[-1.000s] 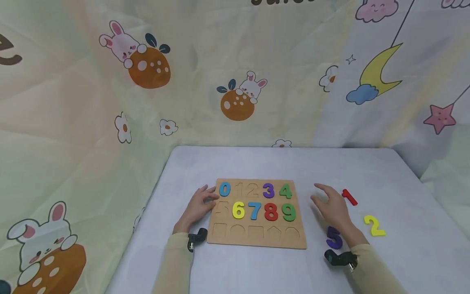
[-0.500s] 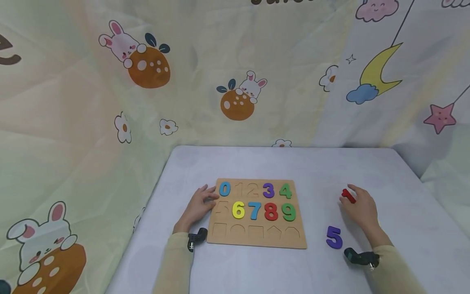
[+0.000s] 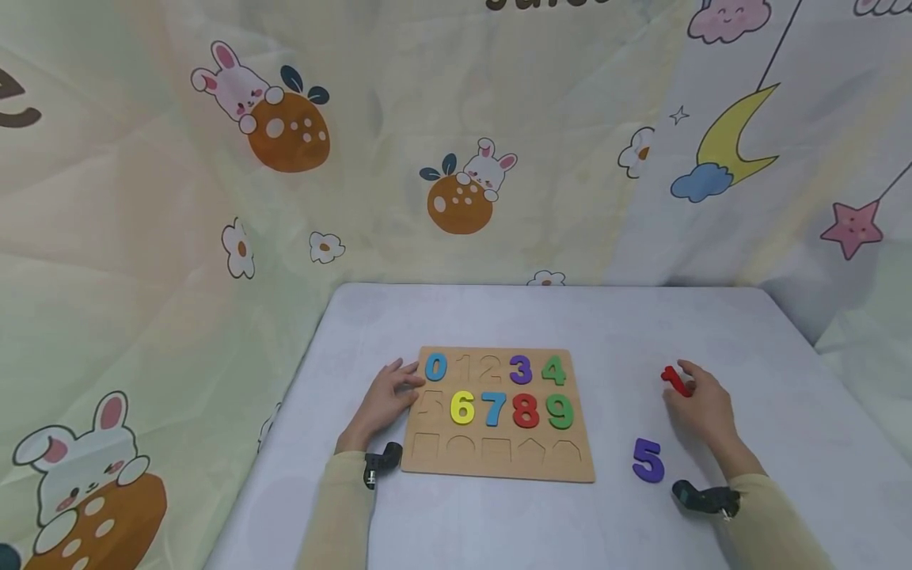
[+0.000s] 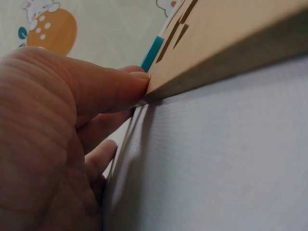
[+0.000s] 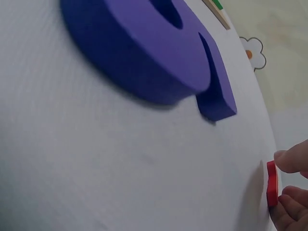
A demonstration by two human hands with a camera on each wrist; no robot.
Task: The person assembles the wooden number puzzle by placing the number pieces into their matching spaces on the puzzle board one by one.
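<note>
My left hand (image 3: 385,400) holds the left edge of a wooden number puzzle board (image 3: 499,467), thumb and fingers at its side. In the left wrist view, the thumb (image 4: 115,89) presses the board's edge near a corner. On the right, my right hand (image 3: 701,404) pinches a red number 1 (image 3: 672,378) between thumb and fingers. The right wrist view shows this red number 1 (image 5: 272,185) close over the tabletop, its shadow beside it. A purple number 5 (image 3: 648,461) lies between the board and my right wrist, large in the right wrist view.
The board bears a blue 0 (image 3: 436,367), purple 3 (image 3: 525,370), green 4 (image 3: 554,370) and several more numbers below. Bare outlines of 1, 2 and 5 show, with a row of shape outlines at the front. A printed cloth (image 3: 385,103) hangs behind the white table (image 3: 456,309).
My right hand has moved right, to the red 1, and now pinches it, tilting it slightly. The hand covers the spot where a yellow 2 lay. My left hand stays on the board.
</note>
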